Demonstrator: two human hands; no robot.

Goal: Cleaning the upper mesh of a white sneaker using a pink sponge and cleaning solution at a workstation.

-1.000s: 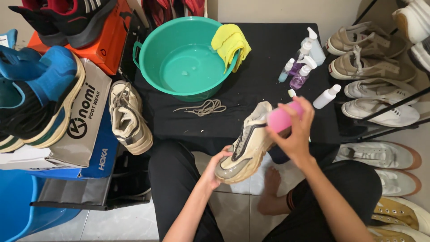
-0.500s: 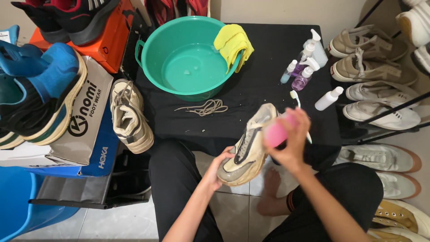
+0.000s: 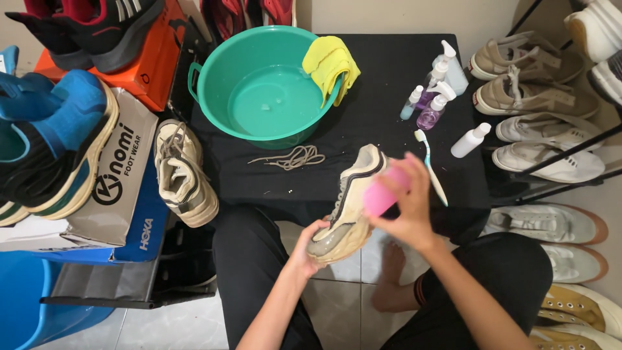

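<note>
From the head camera, a black table (image 3: 389, 78) fills the upper middle of the frame over pale floor tiles, with a green basin (image 3: 259, 84) of water, a yellow cloth (image 3: 332, 65) on its rim and loose laces (image 3: 288, 157) below it. The cream sneaker (image 3: 346, 207) sits at centre, dirty and unlaced. The left hand (image 3: 310, 243) grasps its lower end; the right hand (image 3: 405, 207) clasps a pink object (image 3: 382, 194), possibly a brush, against it.

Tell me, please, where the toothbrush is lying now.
In the head view, the toothbrush lies on the black table, on its right side, just right of the right hand and below the spray bottles.
</note>
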